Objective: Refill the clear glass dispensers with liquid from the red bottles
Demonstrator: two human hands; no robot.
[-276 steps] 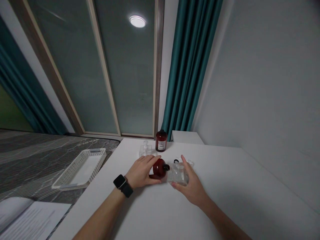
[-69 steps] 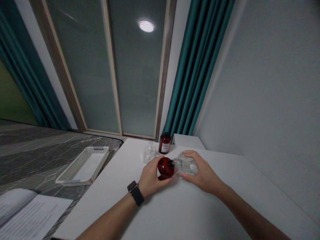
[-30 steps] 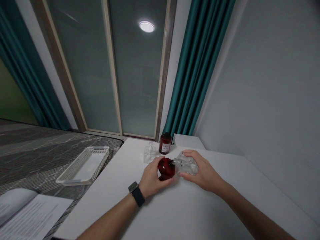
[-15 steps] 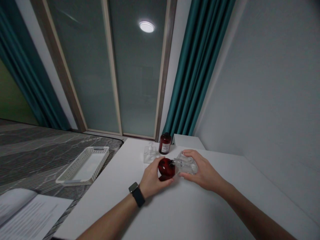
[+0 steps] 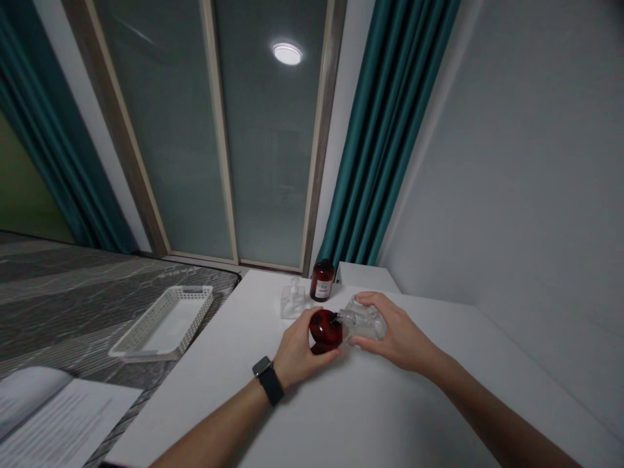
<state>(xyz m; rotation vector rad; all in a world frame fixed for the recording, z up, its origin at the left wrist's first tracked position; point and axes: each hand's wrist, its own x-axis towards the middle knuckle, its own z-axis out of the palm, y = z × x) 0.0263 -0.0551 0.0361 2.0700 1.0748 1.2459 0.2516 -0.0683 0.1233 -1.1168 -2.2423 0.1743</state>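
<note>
1. Left hand [image 5: 296,350] — fingers wrapped around a dark red bottle [image 5: 327,330], tipped sideways over the worktop [image 5: 351,409].
2. Right hand [image 5: 400,333] — fingers gripping a clear bottle [image 5: 365,323], its neck at the dark red bottle's mouth; contact is too small to tell.
3. Behind them, a labelled bottle [image 5: 322,283] stands upright beside a square bottle [image 5: 292,303].
4. A white basket [image 5: 141,325] sits left of the worktop.

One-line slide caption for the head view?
Left hand holds a red-brown bottle, right hand a clear bottle, neck to neck, over a white table.
</note>
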